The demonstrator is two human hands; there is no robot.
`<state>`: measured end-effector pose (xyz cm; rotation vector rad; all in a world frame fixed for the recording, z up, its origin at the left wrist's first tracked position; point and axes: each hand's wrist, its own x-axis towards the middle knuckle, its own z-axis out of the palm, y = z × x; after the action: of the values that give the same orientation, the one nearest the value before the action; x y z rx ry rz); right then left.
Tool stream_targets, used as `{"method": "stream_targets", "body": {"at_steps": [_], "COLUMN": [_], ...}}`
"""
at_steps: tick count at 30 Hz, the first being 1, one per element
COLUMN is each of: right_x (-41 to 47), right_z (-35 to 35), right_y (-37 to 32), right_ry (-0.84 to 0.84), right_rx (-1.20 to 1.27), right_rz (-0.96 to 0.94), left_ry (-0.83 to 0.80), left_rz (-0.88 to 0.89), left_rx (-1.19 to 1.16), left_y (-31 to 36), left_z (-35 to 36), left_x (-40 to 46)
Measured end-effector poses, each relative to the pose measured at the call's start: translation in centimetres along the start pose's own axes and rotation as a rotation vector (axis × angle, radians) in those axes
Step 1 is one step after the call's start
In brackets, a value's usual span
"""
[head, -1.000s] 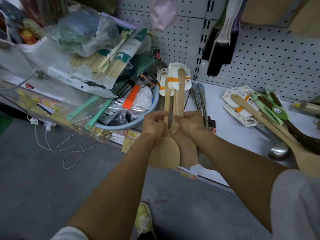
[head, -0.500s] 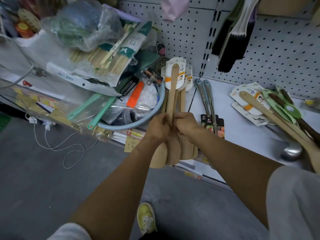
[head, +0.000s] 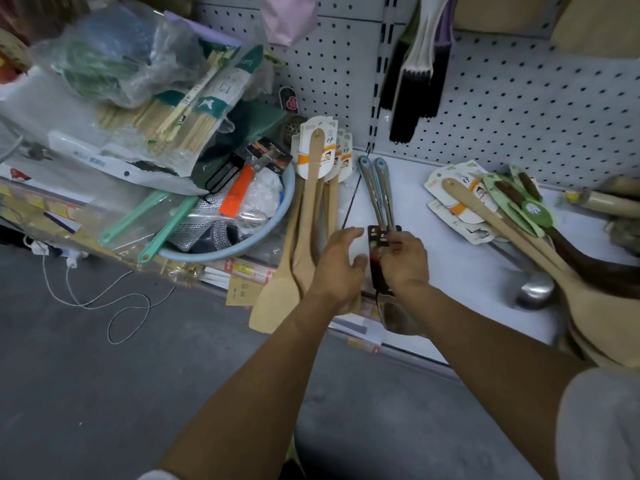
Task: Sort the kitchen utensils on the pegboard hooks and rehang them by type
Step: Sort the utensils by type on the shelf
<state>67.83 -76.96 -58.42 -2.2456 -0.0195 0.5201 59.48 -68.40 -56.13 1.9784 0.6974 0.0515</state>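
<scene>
A bundle of wooden spatulas (head: 308,216) with white and orange cards lies on the white shelf (head: 436,271), blades past the front edge. My left hand (head: 341,263) hovers over their lower ends with fingers spread, holding nothing. Just to the right lie two steel utensils (head: 377,188) with a black card. My right hand (head: 403,261) grips them at the card, fingers curled over the handles. The white pegboard (head: 519,109) rises behind the shelf.
A mixed pile of wooden spoons (head: 485,216) and green-carded utensils lies at the right, with a steel ladle (head: 535,292) beneath. A blue basin (head: 289,202) of goods and bagged chopsticks (head: 180,112) crowd the left. Black brushes (head: 415,91) hang on the pegboard.
Both hands let go of the wooden spatulas, which now lie on the shelf. My right hand moved right and took hold of the steel utensils; my left hand opened.
</scene>
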Motion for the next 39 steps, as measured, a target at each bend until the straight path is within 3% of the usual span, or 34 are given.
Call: {"method": "stream_targets", "body": {"at_steps": [3,8,11,22,28,31,39], "right_x": [0.9,1.3,1.1,0.5,0.3,0.1,0.0], "right_z": [-2.2,-3.4,-3.6,-7.5,-8.8,-10.5,-16.6], "right_y": [2.3,5.0,5.4,8.5,9.9,10.5,12.2], "right_ry": [0.017,-0.2,-0.255,-0.212,-0.249,-0.209,0.01], "right_rx": [-0.175,-0.151,-0.13,-0.005,-0.085,-0.059,-0.017], "right_rz": [0.106,0.183,0.136,0.155,0.092,0.065,-0.075], "left_ry": [-0.11,-0.141,-0.128,-0.189,0.044,0.088,0.069], "left_rz": [-0.135,-0.313,-0.318,-0.254,-0.193,-0.12,-0.184], "left_rx": [-0.171,-0.204,-0.155,-0.155,-0.12,-0.115,-0.327], "left_y": [1.2,0.2,-1.6,2.1,4.0,5.5,9.5], "left_z": [3.0,6.7,8.5,11.8,13.1,14.7,19.9], "left_x": [0.3,1.6,2.2,1.6,0.8,-0.4,-3.3]}}
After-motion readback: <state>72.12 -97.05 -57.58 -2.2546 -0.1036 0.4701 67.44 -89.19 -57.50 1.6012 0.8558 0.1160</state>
